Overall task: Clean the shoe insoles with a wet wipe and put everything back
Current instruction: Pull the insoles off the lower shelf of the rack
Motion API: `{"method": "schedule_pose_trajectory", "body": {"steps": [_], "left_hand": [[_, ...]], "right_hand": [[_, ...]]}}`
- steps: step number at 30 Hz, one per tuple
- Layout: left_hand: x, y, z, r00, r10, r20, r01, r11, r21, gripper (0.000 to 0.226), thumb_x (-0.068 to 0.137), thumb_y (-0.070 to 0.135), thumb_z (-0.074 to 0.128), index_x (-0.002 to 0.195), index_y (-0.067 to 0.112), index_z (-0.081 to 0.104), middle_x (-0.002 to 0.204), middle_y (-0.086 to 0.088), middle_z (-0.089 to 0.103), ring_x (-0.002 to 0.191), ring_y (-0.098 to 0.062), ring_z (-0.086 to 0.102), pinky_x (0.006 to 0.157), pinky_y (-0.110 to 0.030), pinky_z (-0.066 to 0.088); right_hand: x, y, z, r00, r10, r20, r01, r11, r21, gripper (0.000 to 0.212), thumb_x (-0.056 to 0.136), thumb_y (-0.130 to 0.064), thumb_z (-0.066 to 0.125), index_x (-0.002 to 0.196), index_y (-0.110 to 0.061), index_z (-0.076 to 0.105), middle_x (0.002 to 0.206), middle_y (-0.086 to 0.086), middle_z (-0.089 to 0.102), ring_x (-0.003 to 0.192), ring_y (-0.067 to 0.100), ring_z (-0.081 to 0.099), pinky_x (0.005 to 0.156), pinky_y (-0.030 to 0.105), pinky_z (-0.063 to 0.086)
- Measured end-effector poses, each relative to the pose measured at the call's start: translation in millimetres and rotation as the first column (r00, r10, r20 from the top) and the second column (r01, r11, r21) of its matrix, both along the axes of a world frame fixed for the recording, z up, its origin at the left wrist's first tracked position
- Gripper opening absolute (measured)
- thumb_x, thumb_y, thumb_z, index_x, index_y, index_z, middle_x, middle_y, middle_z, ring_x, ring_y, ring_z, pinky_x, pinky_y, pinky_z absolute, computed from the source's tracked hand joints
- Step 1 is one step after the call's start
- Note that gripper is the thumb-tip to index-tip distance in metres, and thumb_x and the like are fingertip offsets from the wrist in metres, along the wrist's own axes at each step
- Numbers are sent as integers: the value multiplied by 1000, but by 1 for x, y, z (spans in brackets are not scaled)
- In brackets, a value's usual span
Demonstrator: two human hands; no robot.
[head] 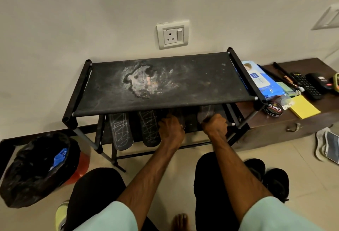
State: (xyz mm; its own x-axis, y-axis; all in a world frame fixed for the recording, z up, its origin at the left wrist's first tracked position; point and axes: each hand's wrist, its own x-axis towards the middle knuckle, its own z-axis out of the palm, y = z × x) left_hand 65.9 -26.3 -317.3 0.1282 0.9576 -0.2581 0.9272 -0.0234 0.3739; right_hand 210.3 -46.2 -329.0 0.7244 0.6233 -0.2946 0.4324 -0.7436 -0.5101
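A black shoe rack stands against the wall, its top shelf stained white. Two black insoles with pale scribbled lines lie side by side on the lower shelf at the left. My left hand grips a darker insole under the top shelf. My right hand grips another insole further right on the same shelf. Both insoles are partly hidden by the top shelf. A blue and white wet wipe pack lies on the brown chest right of the rack.
A black-lined bin with blue waste stands at the left. The brown chest holds a shoe polish tin, yellow sticky notes, a remote and other items. Black shoes sit by my right knee. A white shoe lies at far right.
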Motion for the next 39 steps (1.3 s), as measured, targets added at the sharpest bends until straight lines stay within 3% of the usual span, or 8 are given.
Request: {"method": "schedule_pose_trajectory", "body": {"steps": [6, 11, 17, 21, 24, 26, 30, 39], "left_hand": [[-2, 14, -2, 977, 112, 181, -98, 992, -83, 95, 91, 27, 71, 153, -12, 11, 147, -25, 44, 133, -39, 47, 103, -43, 45], [-8, 18, -7, 949, 194, 248, -166, 978, -129, 69, 85, 27, 74, 137, -7, 44, 134, -21, 57, 122, -39, 58, 98, -43, 52], [-10, 18, -11, 917, 247, 313, -211, 967, -144, 42, 83, 26, 74, 114, -1, 62, 113, -18, 67, 104, -37, 66, 82, -38, 56], [-11, 22, -14, 833, 388, 394, -300, 916, -268, 26, 82, 31, 72, 89, 7, 64, 89, -9, 72, 67, -26, 71, 62, -32, 61], [-9, 11, 6, 719, 476, 507, -301, 870, -390, 18, 93, 23, 66, 80, 13, 60, 68, -5, 65, 49, -17, 62, 57, -26, 55], [-9, 3, 14, 668, 496, 555, -275, 857, -436, 17, 95, 20, 65, 83, 9, 64, 68, -7, 68, 57, -20, 67, 64, -32, 58], [-13, -21, 42, 565, 516, 644, -263, 852, -453, 16, 93, 15, 69, 84, 4, 64, 72, -10, 70, 62, -20, 70, 65, -33, 59], [-35, -106, 126, 555, 445, 703, -128, 880, -457, 19, 85, 20, 61, 81, 4, 70, 63, -8, 70, 47, -15, 57, 48, -23, 45]], "right_hand": [[1, 4, 0, 992, -90, -94, 91, 996, 9, 52, 83, -34, 82, 121, -1, 67, 128, 23, 66, 118, 41, 65, 92, 46, 56], [2, 9, 4, 973, -150, -173, 155, 988, 16, 59, 83, -50, 81, 118, -3, 71, 116, 16, 71, 99, 31, 69, 76, 34, 54], [1, 14, 7, 977, -186, -105, 182, 982, -46, 63, 79, -53, 83, 119, -5, 70, 116, 15, 73, 105, 31, 71, 87, 41, 61], [10, 10, 6, 929, -199, -312, 220, 975, 36, 57, 80, -43, 86, 117, -4, 69, 115, 13, 71, 105, 31, 70, 80, 32, 56], [21, 8, 11, 795, -149, -587, 257, 961, 104, 27, 83, -23, 85, 88, -5, 66, 82, 12, 64, 65, 19, 61, 51, 28, 49], [23, 3, 20, 771, -105, -628, 219, 970, 108, 22, 86, -15, 82, 77, -7, 64, 64, 7, 59, 50, 12, 49, 39, 21, 37], [27, -11, 44, 834, 2, -552, 42, 997, 67, 14, 88, -14, 79, 85, -7, 68, 58, 3, 60, 45, 10, 49, 39, 21, 38], [21, -100, 113, 689, 134, -713, -104, 991, 86, 15, 89, -13, 71, 77, -8, 63, 53, 2, 57, 42, 10, 43, 38, 19, 31]]}}
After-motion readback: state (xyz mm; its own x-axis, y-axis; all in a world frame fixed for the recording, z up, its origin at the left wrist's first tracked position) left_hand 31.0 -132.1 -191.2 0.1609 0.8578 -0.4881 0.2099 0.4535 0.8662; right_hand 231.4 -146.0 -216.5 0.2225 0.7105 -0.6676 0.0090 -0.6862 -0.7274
